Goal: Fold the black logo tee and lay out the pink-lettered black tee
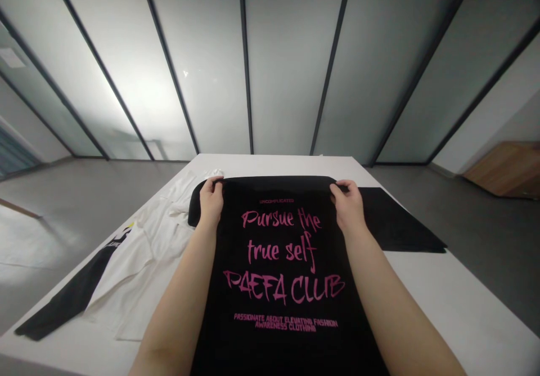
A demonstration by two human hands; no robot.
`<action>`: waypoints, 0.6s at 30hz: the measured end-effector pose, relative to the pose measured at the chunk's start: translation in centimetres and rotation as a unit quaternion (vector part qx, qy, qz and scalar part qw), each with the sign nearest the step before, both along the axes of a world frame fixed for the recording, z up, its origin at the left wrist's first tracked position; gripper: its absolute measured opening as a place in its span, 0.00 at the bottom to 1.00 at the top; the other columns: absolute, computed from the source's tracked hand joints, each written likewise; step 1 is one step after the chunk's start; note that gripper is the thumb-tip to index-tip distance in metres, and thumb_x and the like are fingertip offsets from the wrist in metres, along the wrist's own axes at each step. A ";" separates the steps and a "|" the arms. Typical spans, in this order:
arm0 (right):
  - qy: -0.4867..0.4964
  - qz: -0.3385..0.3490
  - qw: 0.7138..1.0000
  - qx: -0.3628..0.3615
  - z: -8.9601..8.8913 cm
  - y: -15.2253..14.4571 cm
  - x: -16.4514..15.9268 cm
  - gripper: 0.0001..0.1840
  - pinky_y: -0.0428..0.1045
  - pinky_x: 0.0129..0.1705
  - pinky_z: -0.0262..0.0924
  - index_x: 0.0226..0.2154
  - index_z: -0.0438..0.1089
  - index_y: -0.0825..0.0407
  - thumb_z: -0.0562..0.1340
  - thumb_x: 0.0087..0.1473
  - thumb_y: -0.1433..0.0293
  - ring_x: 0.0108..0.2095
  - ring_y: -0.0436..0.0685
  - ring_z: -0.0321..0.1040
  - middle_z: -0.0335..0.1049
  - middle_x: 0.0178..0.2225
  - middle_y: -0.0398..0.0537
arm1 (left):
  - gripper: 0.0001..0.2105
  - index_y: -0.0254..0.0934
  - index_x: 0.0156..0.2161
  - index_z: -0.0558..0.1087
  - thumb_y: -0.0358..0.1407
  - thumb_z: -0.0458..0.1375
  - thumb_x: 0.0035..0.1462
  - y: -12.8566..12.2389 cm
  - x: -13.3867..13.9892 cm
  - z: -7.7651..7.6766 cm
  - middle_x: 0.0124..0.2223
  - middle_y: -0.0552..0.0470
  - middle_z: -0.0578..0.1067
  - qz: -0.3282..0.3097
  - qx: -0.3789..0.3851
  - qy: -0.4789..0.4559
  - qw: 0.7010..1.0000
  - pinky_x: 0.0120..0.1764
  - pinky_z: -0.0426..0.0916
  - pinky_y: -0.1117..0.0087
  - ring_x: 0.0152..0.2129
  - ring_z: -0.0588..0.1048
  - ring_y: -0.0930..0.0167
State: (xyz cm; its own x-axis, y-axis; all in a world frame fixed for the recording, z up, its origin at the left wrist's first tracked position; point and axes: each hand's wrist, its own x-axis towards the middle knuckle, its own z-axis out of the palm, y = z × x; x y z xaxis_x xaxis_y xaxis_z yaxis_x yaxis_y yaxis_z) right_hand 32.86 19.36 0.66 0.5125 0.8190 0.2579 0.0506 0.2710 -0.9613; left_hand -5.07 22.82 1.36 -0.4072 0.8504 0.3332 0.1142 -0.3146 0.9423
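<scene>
A black T-shirt (278,303) with pink lettering is spread in front of me, its print facing up and its near end running out of the bottom of the view. My left hand (211,196) pinches its far left corner between thumb and fingers. At the far right corner, my right hand (348,198) grips the cloth the same way. The far edge between the two hands is nearly straight. Beyond my left hand, a flap of black cloth sticks out to the left.
Rumpled white garments (139,269) lie on the white table (274,163) at the left, over a dark piece (63,303). Flat black cloth (396,218) lies at the right. Frosted glass panels (291,55) stand behind the table; a wooden piece (506,168) is at the far right.
</scene>
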 end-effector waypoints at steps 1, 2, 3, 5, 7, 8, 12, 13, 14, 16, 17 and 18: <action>-0.020 0.006 1.000 -0.023 0.1 -0.2 0.1 0.17 0.49 0.39 0.71 0.44 0.68 0.44 0.66 0.51 0.59 0.38 0.57 0.75 0.75 0.37 0.42 | 0.13 0.41 0.47 0.77 0.39 0.57 0.59 0.0 -0.1 0.1 0.43 0.50 0.81 -0.011 -0.012 -0.006 1.000 0.44 0.75 0.69 0.42 0.80 0.67; -0.048 0.025 0.997 -0.060 0.3 -0.4 0.2 0.18 0.48 0.37 0.71 0.47 0.70 0.45 0.65 0.52 0.62 0.37 0.57 0.75 0.76 0.37 0.44 | 0.12 0.40 0.46 0.77 0.39 0.58 0.58 0.0 -0.3 0.2 0.40 0.50 0.81 -0.026 -0.028 -0.006 0.999 0.40 0.76 0.69 0.39 0.80 0.67; -0.083 0.057 0.989 -0.109 0.6 -0.7 0.4 0.19 0.48 0.36 0.71 0.48 0.73 0.46 0.64 0.53 0.64 0.37 0.57 0.76 0.77 0.38 0.45 | 0.11 0.40 0.44 0.77 0.39 0.60 0.56 -0.2 -0.6 0.3 0.37 0.50 0.81 -0.047 -0.054 0.004 0.997 0.36 0.75 0.70 0.36 0.80 0.67; -0.167 0.144 0.947 -0.234 1.3 -1.5 1.0 0.15 0.46 0.31 0.68 0.45 0.78 0.48 0.63 0.54 0.69 0.35 0.56 0.77 0.80 0.39 0.48 | 0.08 0.40 0.39 0.78 0.37 0.63 0.53 -0.7 -1.6 0.6 0.33 0.49 0.81 -0.122 -0.155 0.065 0.978 0.30 0.73 0.72 0.31 0.81 0.66; -0.232 0.239 0.875 -0.352 2.0 -2.6 1.5 0.11 0.45 0.27 0.65 0.38 0.80 0.49 0.64 0.52 0.71 0.32 0.56 0.78 0.82 0.40 0.50 | 0.07 0.40 0.36 0.78 0.34 0.65 0.49 -1.6 -3.0 0.9 0.30 0.48 0.81 -0.230 -0.284 0.147 0.919 0.25 0.71 0.72 0.26 0.80 0.65; -0.247 0.275 0.840 -0.397 2.4 -3.2 1.8 0.09 0.46 0.25 0.65 0.36 0.81 0.49 0.66 0.51 0.71 0.30 0.57 0.78 0.82 0.39 0.52 | 0.07 0.40 0.35 0.78 0.33 0.66 0.47 -2.1 -3.7 1.0 0.29 0.48 0.81 -0.279 -0.344 0.180 0.878 0.22 0.70 0.72 0.23 0.79 0.65; -0.233 0.325 0.798 -0.452 3.3 -4.7 2.2 0.07 0.48 0.21 0.64 0.29 0.80 0.52 0.70 0.49 0.65 0.23 0.60 0.76 0.79 0.26 0.54 | 0.05 0.40 0.30 0.77 0.32 0.67 0.44 -3.5 -6.0 1.2 0.22 0.47 0.78 -0.309 -0.424 0.199 0.828 0.15 0.62 0.71 0.15 0.75 0.63; -0.221 0.324 0.807 -0.441 3.3 -4.7 2.2 0.10 0.48 0.21 0.64 0.29 0.80 0.52 0.69 0.51 0.62 0.23 0.61 0.76 0.77 0.24 0.54 | 0.06 0.40 0.30 0.77 0.32 0.68 0.43 -3.6 -6.1 1.3 0.22 0.48 0.77 -0.289 -0.400 0.183 0.850 0.15 0.63 0.71 0.15 0.75 0.63; -0.206 0.316 0.825 -0.421 3.3 -4.5 2.0 0.13 0.49 0.23 0.67 0.31 0.80 0.52 0.67 0.54 0.60 0.25 0.62 0.77 0.78 0.24 0.55 | 0.07 0.40 0.31 0.77 0.33 0.69 0.43 -3.4 -5.9 1.3 0.23 0.48 0.77 -0.271 -0.367 0.166 0.874 0.17 0.66 0.70 0.17 0.76 0.62; -0.180 0.268 0.885 -0.335 3.1 -3.7 1.3 0.16 0.52 0.34 0.74 0.41 0.81 0.50 0.62 0.61 0.58 0.36 0.64 0.80 0.82 0.34 0.56 | 0.13 0.41 0.39 0.79 0.34 0.69 0.46 -2.9 -4.9 1.5 0.30 0.47 0.81 -0.225 -0.270 0.137 0.926 0.26 0.75 0.66 0.27 0.81 0.60; -0.176 0.230 0.918 -0.271 2.9 -3.3 0.8 0.19 0.53 0.43 0.75 0.49 0.79 0.48 0.60 0.63 0.58 0.46 0.65 0.80 0.83 0.43 0.55 | 0.16 0.42 0.46 0.78 0.35 0.68 0.49 -2.5 -4.1 1.6 0.37 0.46 0.83 -0.188 -0.210 0.127 0.951 0.34 0.78 0.63 0.35 0.83 0.59; -0.181 0.191 0.944 -0.200 2.6 -2.8 0.2 0.22 0.55 0.52 0.73 0.58 0.74 0.44 0.58 0.65 0.59 0.56 0.64 0.75 0.80 0.53 0.53 | 0.21 0.43 0.52 0.76 0.35 0.67 0.51 -2.1 -3.2 1.7 0.44 0.45 0.83 -0.139 -0.142 0.121 0.973 0.43 0.79 0.59 0.43 0.82 0.58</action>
